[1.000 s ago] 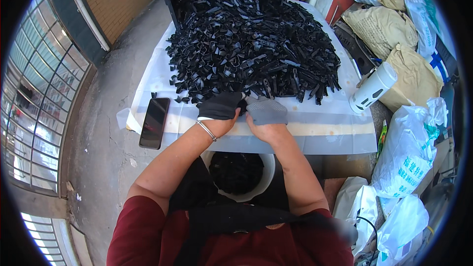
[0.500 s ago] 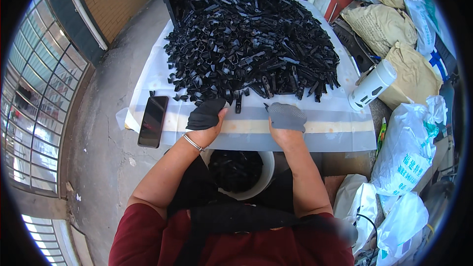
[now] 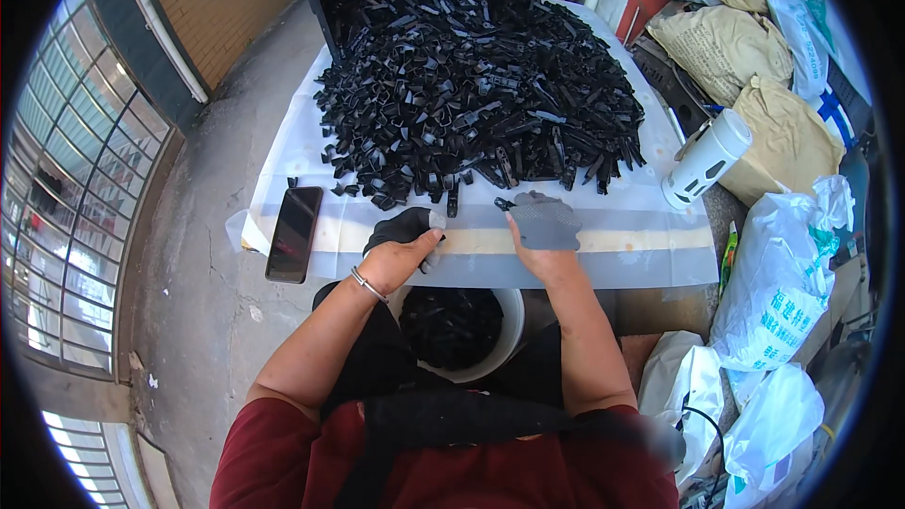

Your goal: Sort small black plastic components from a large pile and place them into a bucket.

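Note:
My right hand (image 3: 545, 223), in a grey dotted glove with the thumb bare, is closed on a small black plastic piece (image 3: 504, 204) that sticks out past the fingertips. To its left, over the near edge of the table, my left hand (image 3: 405, 238) wears a black glove, its fingers curled and the bare thumb pressed against a pale fingertip. What it pinches, if anything, is too small to make out. Beyond both hands lies a big heap of black plastic pieces (image 3: 471, 104), some curved and some long. One long piece (image 3: 453, 198) lies just ahead of the left hand.
White sheeting (image 3: 641, 236) covers the table. A phone (image 3: 293, 234) lies at its left and a white bottle (image 3: 707, 158) stands at its right. Below the near edge, a white bucket (image 3: 512, 325) between my legs holds black pieces. Sacks (image 3: 773, 292) crowd the right side.
My left hand has come nearer to me and slightly right, turning so its pale fingertip shows. My right hand has shifted slightly, and the black piece in it shows more clearly.

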`<state>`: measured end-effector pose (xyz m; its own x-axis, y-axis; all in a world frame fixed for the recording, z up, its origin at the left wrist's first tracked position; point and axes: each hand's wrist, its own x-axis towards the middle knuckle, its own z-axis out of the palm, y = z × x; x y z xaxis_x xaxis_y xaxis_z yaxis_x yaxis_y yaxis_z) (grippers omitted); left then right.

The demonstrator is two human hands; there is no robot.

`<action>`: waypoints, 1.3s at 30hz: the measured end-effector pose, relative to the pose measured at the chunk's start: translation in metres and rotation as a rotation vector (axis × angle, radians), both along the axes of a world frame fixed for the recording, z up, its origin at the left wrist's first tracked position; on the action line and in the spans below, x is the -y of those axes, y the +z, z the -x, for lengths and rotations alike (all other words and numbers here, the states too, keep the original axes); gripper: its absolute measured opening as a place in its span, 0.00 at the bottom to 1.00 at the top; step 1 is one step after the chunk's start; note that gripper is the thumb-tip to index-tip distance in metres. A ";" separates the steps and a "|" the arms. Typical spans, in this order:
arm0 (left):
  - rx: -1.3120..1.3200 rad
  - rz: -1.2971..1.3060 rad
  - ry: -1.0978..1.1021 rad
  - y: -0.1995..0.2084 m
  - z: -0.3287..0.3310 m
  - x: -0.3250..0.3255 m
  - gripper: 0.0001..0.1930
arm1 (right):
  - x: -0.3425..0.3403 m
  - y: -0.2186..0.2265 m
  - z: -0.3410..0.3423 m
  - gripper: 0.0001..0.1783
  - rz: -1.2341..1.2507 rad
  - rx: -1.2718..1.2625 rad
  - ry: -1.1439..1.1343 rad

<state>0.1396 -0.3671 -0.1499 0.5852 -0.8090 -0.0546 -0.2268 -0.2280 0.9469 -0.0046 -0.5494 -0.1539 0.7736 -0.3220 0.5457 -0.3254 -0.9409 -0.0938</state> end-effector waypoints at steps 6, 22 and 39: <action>0.174 -0.036 -0.187 0.012 0.005 -0.001 0.12 | -0.055 0.023 0.000 0.15 -0.513 0.061 0.394; 0.174 0.061 -0.163 -0.003 0.019 -0.014 0.22 | -0.077 0.008 -0.004 0.14 -0.623 0.179 0.421; 0.510 0.084 -0.051 0.013 0.027 -0.006 0.17 | -0.076 0.032 0.005 0.10 -0.054 -0.051 0.327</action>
<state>0.1130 -0.3608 -0.1364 0.4801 -0.8265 0.2938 -0.6733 -0.1326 0.7274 -0.0100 -0.4734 -0.1224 0.8665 -0.0795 0.4928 -0.0127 -0.9904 -0.1374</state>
